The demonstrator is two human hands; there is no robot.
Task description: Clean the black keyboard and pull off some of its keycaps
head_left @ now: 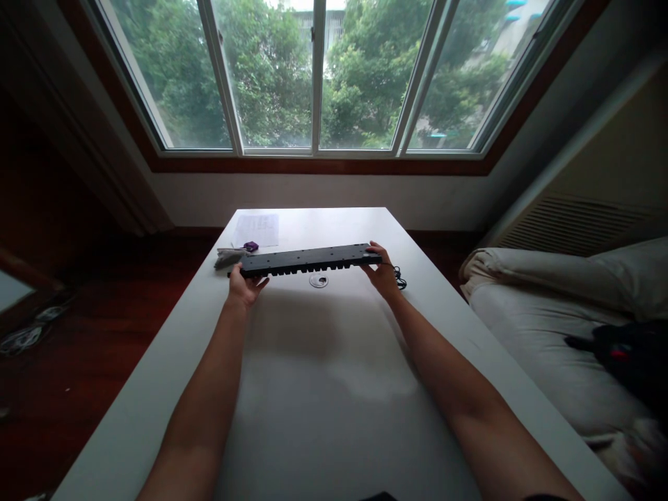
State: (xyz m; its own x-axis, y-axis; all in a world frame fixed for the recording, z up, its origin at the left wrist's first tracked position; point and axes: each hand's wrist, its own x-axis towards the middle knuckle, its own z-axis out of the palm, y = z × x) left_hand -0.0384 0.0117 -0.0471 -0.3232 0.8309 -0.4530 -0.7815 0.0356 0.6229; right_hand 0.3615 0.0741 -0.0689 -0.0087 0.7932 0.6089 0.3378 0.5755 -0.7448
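A black computer keyboard (307, 259) is held up above the white table (323, 431), its underside tilted up towards me and its keys showing along the lower edge. My left hand (246, 285) grips its left end, and my right hand (382, 273) is closed round the right end. A coiled black cable (400, 278) lies beside my right hand. Close behind my left hand are a grey cloth (227, 257) and a small purple object (251, 246) whose kind I cannot make out.
A printed paper sheet (257, 229) lies at the table's far left corner. A round cable grommet (319, 280) is set in the tabletop. On the right stands a bed or sofa (532, 327) with a dark bag-like item (634, 355). Cables (24, 339) lie on the floor at left.
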